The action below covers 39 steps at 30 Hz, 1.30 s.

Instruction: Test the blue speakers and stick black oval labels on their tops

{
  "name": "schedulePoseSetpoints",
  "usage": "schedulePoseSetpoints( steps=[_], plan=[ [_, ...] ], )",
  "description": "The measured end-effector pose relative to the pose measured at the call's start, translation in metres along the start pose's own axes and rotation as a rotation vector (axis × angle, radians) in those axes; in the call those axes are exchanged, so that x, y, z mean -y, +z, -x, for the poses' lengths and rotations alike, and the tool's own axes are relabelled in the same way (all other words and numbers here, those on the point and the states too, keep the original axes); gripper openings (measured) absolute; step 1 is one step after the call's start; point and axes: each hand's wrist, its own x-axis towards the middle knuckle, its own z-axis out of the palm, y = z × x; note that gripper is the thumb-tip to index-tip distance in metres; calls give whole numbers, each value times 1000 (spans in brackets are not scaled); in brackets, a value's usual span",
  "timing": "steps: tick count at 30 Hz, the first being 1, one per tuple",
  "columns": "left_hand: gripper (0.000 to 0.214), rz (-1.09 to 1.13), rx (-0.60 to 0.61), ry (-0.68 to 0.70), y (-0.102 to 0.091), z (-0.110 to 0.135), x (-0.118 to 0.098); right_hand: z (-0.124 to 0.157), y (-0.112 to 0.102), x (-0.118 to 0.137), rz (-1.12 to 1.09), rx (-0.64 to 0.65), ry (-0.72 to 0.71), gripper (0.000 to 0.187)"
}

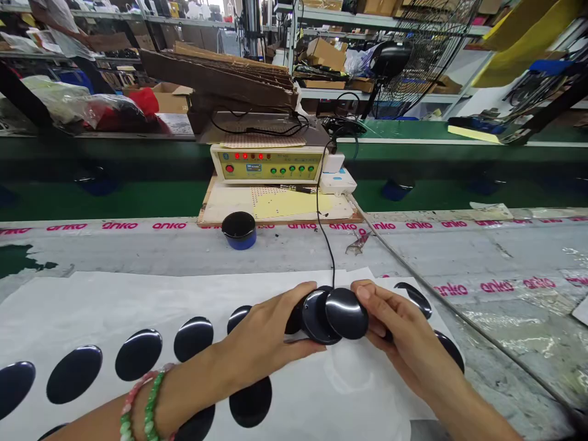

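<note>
Black disc [346,313]: in R hand [404,331], glossy face up, slightly tilted; overlaps the dark round piece in this view, can't tell if touching.
R grip: pinched in to abt the disc's thickness, thumb & fingers on its right edge; prob. edge-held to keep smudges off the shiny face.
Dark round piece [311,321]: in L hand [271,331], partly hidden by hand & disc; rim shows.
L grip: spread abt as wide as the piece, thumb on near side, fingers on far side; likely to steady it while R hand works.
Black cable [325,236]: comes down past control box's right end to far side of held items; can't tell if attached. Slack prob. leaves hands free to move.
White sheet [321,398]: under both hands, over film-covered tabletop [528,331]; likely saves gloss from scratches.
Loose discs [138,355]: mostly left, spaced along sheet, a few by R hand; gaps prob. stop rubbing.
Control box [269,165]: on wooden board [214,205], red lights lit, buttons facing person, prob. for easy reading.
Blue-black tub [239,231]: upright, just in front of board; seemingly parked clear of hands.
</note>
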Motion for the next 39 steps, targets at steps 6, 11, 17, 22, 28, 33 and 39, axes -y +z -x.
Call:
schedulePoseSetpoints(
  steps=[6, 11, 17, 22, 28, 33, 39],
  plan=[
    [77, 35, 21, 2, -1, -1, 0, -2, 11, -8, 193, -7, -139, 36],
    [75, 26, 9, 24, -2, -2, -2, -2, 11, -11, 306, -12, -214, 36],
    [73, 15, 5, 18, -2, -1, -3, -2, 16, -10, 476, -120, -343, 32],
    [76, 23, 0, 20, -1, 0, -2, -1, 21, -11, 587, -220, -483, 28],
    [80, 33, -8, 17, 0, 0, -2, 1, 22, -18, 677, -260, -572, 19],
    [91, 53, 34, -38, 0, 1, 0, 1, 23, -18, 754, -282, -637, 17],
    [98, 1, 65, -46, -2, 0, -2, 3, 24, -17, 880, -296, -715, 17]
  ],
)
